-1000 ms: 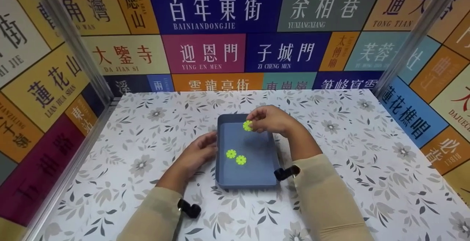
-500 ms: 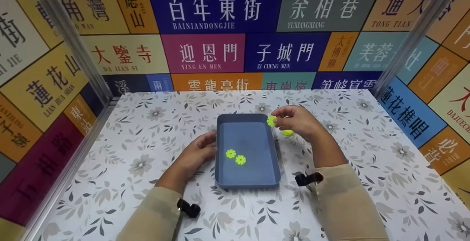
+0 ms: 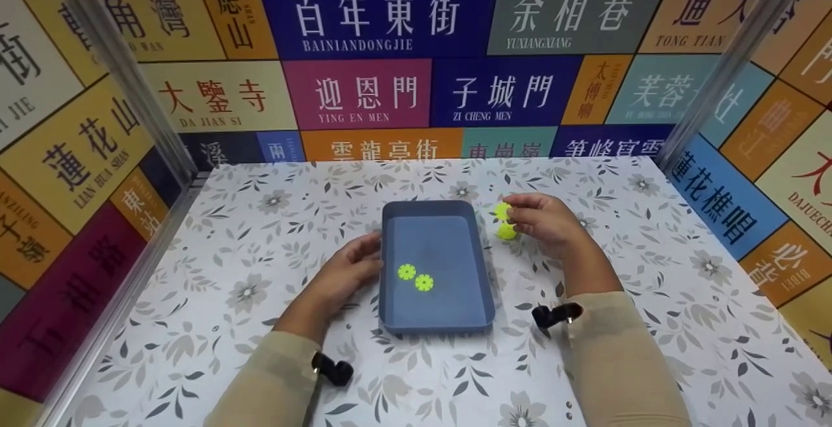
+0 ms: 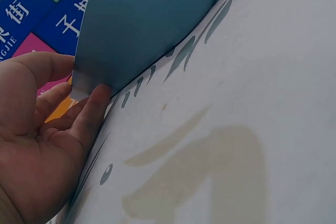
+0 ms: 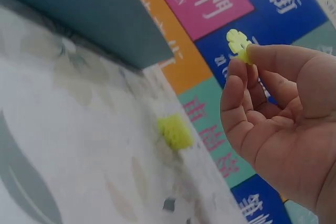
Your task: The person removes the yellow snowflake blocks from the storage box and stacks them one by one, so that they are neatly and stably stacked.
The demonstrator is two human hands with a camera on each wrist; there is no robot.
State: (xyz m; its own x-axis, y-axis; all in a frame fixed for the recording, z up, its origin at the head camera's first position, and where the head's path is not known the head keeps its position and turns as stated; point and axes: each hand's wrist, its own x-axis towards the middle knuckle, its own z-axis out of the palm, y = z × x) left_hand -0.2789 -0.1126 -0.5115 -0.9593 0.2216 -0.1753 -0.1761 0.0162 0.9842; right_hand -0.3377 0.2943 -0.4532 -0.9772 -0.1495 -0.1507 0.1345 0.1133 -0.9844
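A grey-blue rectangular tray (image 3: 437,323) lies on the table with two yellow-green notched plastic discs (image 3: 424,283) inside. At its left side, my left hand (image 3: 344,274) has its fingers relaxed; in the left wrist view, fingertips (image 4: 98,95) touch the tray's outer wall (image 4: 142,24). Right of the tray, my right hand (image 3: 546,219) pinches another notched disc (image 5: 237,41) between thumb and index finger. Just below it, a small stack of the same discs (image 5: 176,131) stands on the table, partly behind the hand in the head view.
A floral-patterned cloth (image 3: 260,323) covers the table. Upright panels with coloured street-name signs (image 3: 377,11) enclose the back and both sides, with clear corner posts (image 3: 721,56) between them. Each sleeve carries a small black wrist camera (image 3: 556,314).
My right hand has moved from above the tray's far end to the right, with the disc still pinched, and stands by the stack. My left hand and the two discs in the tray stay put.
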